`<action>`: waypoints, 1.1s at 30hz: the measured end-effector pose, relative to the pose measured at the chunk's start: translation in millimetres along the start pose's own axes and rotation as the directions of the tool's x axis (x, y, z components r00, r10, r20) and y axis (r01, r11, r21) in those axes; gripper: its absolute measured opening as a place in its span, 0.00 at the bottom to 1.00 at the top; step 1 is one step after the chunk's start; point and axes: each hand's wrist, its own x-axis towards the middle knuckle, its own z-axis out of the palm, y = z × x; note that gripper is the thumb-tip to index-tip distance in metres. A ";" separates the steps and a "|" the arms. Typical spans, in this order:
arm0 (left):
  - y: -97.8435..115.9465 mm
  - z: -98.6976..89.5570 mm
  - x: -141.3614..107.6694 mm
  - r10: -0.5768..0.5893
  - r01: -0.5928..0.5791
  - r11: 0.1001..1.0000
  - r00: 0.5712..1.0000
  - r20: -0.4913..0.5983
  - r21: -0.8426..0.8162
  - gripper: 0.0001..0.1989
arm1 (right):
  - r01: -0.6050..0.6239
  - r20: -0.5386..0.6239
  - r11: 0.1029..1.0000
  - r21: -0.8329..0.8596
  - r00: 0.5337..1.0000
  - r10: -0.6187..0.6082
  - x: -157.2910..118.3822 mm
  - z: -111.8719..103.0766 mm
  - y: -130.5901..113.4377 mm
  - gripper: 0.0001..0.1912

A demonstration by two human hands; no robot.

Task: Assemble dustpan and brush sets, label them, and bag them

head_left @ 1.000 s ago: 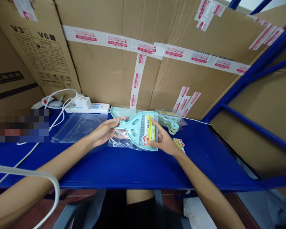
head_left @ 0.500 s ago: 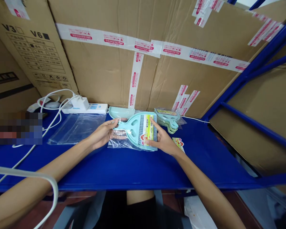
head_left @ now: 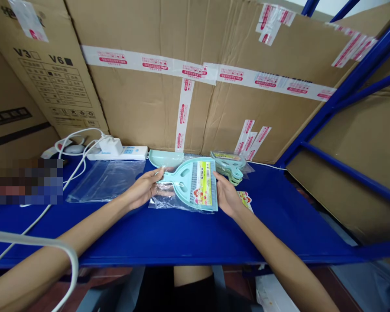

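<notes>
A light blue dustpan with a small grey-bristled brush nested in it is held up over the table. A printed card in green, yellow and white lies across the bristles. My left hand pinches the handle end, thumb on top and fingers beneath. At the wide edge, my right hand grips from the right, its fingertips partly hidden behind the pan. Clear plastic shows under the handle. Just right of my right hand lies another printed card, partly covered by the wrist.
Behind sit a pale green dustpan and a stack of bagged dustpan sets. Clear plastic bags lie left, near a white power strip with cables. Cardboard boxes wall the back; a blue frame stands right.
My right thumb and fingers have moved off the card's face to the dustpan's wide edge. The left hand keeps its hold on the handle. The view has tilted slightly.
</notes>
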 end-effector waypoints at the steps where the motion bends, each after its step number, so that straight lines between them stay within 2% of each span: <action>1: -0.8 -1.3 1.1 -0.006 0.006 1.000 1.000 -0.005 0.014 0.18 | 0.007 -0.027 1.000 0.003 1.000 -0.007 0.6 -1.2 -0.7 0.25; 5: -0.4 -9.8 5.5 -0.030 0.031 0.998 0.999 -0.028 0.050 0.18 | 0.074 -0.140 0.997 -0.022 0.987 -0.076 3.7 -11.2 -4.8 0.21; 13: 11.0 -19.3 6.4 -0.034 0.034 0.999 0.999 -0.017 0.018 0.17 | 0.132 -0.217 0.986 -0.101 0.964 -0.151 2.3 -13.4 -8.2 0.21; 16: 10.0 -19.0 6.0 -0.025 0.025 1.000 1.000 -0.004 0.006 0.17 | 0.164 -0.234 0.974 -0.159 0.952 -0.198 1.8 -12.4 -6.5 0.26; 19: 7.4 -18.4 5.5 -0.017 0.017 1.000 1.000 0.013 0.008 0.17 | 0.229 -0.276 0.940 -0.252 0.914 -0.297 2.1 -13.4 -3.6 0.34; 22: 5.8 -18.3 5.1 -0.011 0.011 1.000 1.000 0.014 0.016 0.18 | 0.345 -0.239 0.869 -0.353 0.865 -0.441 2.5 -15.8 -1.9 0.38; 24: 5.7 -18.4 4.8 0.001 -0.001 1.000 1.000 0.016 0.017 0.19 | 0.391 -0.199 0.827 -0.404 0.844 -0.497 2.7 -17.3 -2.4 0.33; 28: 6.4 -17.7 3.8 0.038 -0.039 0.999 0.998 0.049 0.019 0.21 | 0.392 -0.124 0.768 -0.507 0.848 -0.515 3.2 -19.7 -4.4 0.16; 33: 4.9 -17.1 3.8 0.048 -0.048 0.999 0.995 0.088 -0.004 0.22 | 0.435 -0.016 0.702 -0.564 0.844 -0.536 5.5 -25.8 -4.7 0.18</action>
